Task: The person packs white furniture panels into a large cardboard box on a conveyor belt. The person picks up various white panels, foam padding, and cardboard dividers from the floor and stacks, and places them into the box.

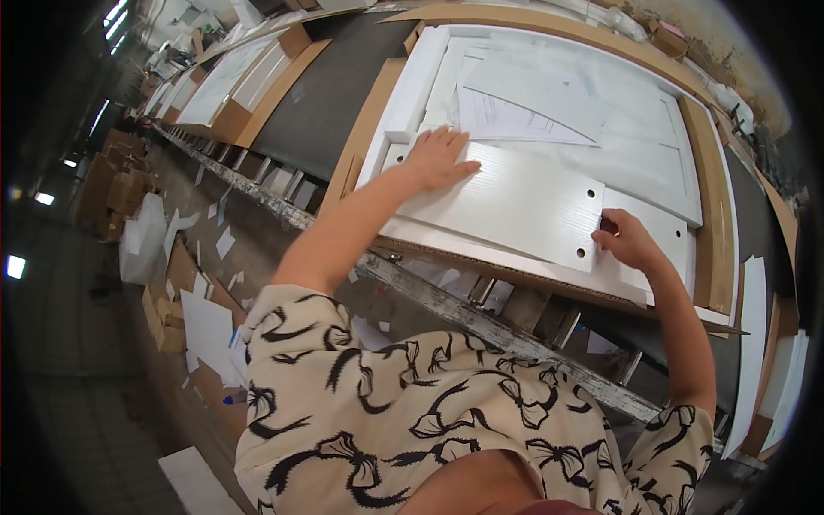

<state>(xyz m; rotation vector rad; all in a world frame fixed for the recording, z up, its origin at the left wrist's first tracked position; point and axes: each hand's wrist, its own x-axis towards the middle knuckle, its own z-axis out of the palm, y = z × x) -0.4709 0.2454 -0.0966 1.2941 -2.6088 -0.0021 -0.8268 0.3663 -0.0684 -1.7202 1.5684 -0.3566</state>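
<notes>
A long white panel (515, 199) with dark round holes near its ends lies slightly askew in the near part of an open cardboard box (515, 279). My left hand (439, 160) rests on the panel's left end, palm down with the fingers stretched out. At the right end my right hand (629, 239) has its fingers curled round the panel's short edge. Beneath that end, a second white panel (657, 225) with a hole shows. Farther back in the box, printed sheets (506, 116) and a clear plastic bag (566, 86) lie on white boards.
The box stands on a dark conveyor belt (318, 94) with a worn metal rail (257, 193). Another open carton (236, 90) sits farther along to the left. White foam strips (408, 94) line the box. Paper scraps and cardboard (206, 318) litter the floor at left.
</notes>
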